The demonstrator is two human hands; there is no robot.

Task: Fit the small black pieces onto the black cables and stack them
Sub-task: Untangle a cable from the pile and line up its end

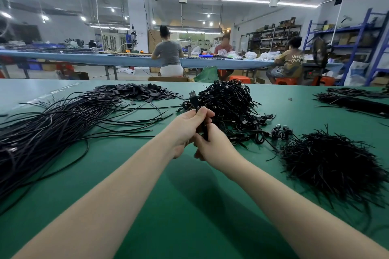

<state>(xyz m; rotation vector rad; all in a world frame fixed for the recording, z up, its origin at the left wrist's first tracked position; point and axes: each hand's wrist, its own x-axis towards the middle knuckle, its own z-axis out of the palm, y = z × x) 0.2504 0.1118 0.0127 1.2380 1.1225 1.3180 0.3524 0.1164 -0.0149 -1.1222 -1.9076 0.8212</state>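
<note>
Over the green table (147, 185), my left hand (187, 128) and my right hand (212, 145) meet at the centre, both closed around one black cable (194, 100). Its USB plug sticks up above my left fingers. Whether a small piece sits on it is hidden by my fingers. A flat heap of small black pieces (134, 91) lies at the far left centre. A tangled heap of USB cables (227, 103) rises just behind my hands. Long black cables (48, 128) are spread out on the left.
A bristly pile of short black wires (328, 162) lies at the right. More black cable bundles (353, 99) rest at the far right edge. Beyond the table, people sit at a long blue bench (117, 60), with blue shelving (357, 35) behind.
</note>
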